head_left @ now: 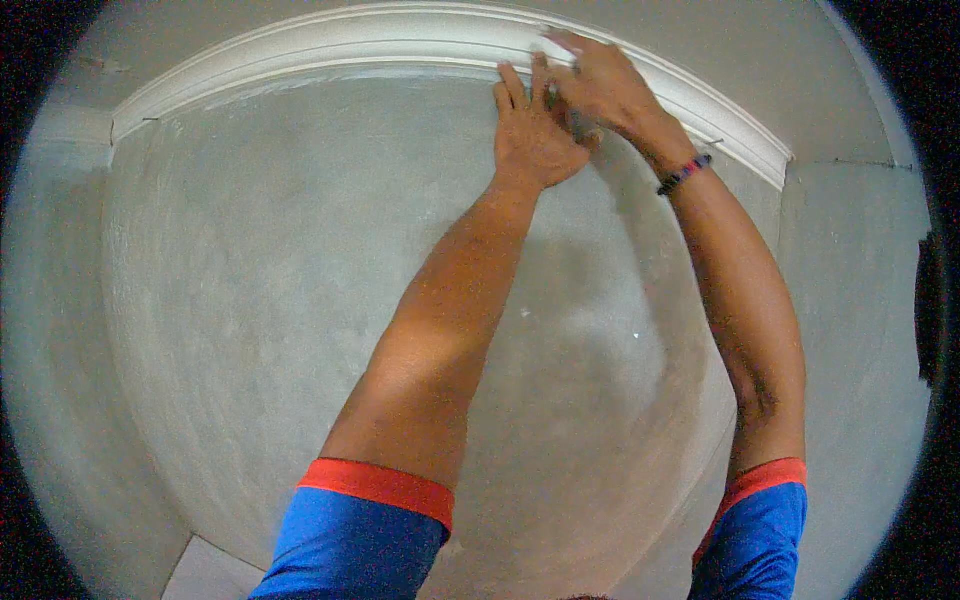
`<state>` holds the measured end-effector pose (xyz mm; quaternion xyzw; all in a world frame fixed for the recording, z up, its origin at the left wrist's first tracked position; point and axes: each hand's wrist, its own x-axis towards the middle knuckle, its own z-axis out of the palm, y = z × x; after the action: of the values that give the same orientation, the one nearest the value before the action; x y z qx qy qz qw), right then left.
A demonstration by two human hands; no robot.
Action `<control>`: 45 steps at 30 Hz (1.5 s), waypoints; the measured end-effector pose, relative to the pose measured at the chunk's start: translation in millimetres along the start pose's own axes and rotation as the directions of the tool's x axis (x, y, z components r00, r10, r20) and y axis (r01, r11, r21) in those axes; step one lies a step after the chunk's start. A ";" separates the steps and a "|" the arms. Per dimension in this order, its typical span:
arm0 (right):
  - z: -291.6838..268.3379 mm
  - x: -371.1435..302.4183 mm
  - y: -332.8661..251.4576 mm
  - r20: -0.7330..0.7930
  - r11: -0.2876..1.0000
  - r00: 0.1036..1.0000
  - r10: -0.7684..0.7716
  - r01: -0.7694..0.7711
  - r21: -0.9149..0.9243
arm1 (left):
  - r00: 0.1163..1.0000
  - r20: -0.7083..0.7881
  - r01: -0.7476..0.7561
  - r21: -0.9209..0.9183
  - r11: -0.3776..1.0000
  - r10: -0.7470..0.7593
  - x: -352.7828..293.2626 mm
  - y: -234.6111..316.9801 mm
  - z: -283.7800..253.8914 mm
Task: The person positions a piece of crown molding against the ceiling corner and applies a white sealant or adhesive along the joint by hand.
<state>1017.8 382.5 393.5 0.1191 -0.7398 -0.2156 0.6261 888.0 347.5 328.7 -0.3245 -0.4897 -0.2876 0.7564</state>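
Note:
A long white cornice moulding (430, 35) runs along the top of a grey plastered wall (300, 250), where it meets the ceiling. My left hand (530, 140) is raised to the wall just under the moulding. Its fingers are spread upward, their tips at the moulding's lower edge. Close beside it on the right, my right hand (605, 90) reaches over the moulding's face, its fingers blurred by motion. Whether anything small is held there cannot be made out. A dark beaded bracelet (685, 174) circles my right wrist.
Thin nail-like pins stick out by the moulding's lower edge, one at the left end (150, 120) and one right of my hands (714, 142). Side walls (850, 300) meet the wall at both corners. A dark object (928, 310) shows at the right rim, a pale panel (222, 572) at lower left.

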 end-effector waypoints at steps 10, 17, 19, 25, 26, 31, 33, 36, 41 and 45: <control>-20.7 51.3 -60.1 0.174 0.999 0.984 0.036 -0.032 -0.031 | 1.000 -0.024 0.001 -0.017 1.000 -0.002 3.0 -14.1 -17.1; -49.1 14.4 24.0 0.166 0.969 0.985 0.050 -0.007 -0.245 | 0.996 0.082 0.019 0.080 0.997 -0.026 8.4 -15.2 -37.9; -58.5 -9.7 79.0 0.173 0.948 0.982 0.074 -0.015 -0.318 | 0.997 0.077 0.006 0.095 0.995 -0.013 11.9 -8.8 -33.6; -102.6 -84.0 179.5 0.223 0.864 0.926 0.305 -0.170 -0.474 | 0.998 0.069 -0.004 0.146 0.989 -0.006 8.7 -9.9 -28.8; -108.3 -99.1 197.6 0.196 0.846 0.924 0.327 -0.194 -0.497 | 0.998 0.062 0.000 0.141 0.990 -0.008 10.7 -7.0 -25.9; -107.2 -161.3 274.6 0.049 0.821 0.909 0.413 -0.349 -0.453 | 0.996 0.090 0.001 0.209 0.978 -0.020 8.9 -1.8 -26.0; -114.9 -180.7 312.2 0.009 0.795 0.888 0.461 -0.408 -0.449 | 0.994 0.106 -0.010 0.221 0.975 -0.014 12.8 0.7 -28.0; -121.6 -193.7 338.9 0.008 0.760 0.825 0.565 -0.517 -0.393 | 0.999 0.048 -0.031 0.229 0.973 0.021 12.5 -1.6 -23.3; -108.6 -189.7 318.4 -0.111 0.739 0.731 0.674 -0.665 0.111 | 0.999 0.035 -0.049 0.266 0.963 0.041 7.1 -6.1 -18.7; -102.0 -176.6 307.2 -0.002 0.680 0.682 0.731 -0.728 0.086 | 0.999 0.028 -0.051 0.266 0.963 0.046 3.0 -9.7 -19.1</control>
<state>1179.5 713.9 395.2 -0.1573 -0.7224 0.0827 0.6682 892.3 326.4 327.6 -0.2347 -0.5240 -0.1969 0.7947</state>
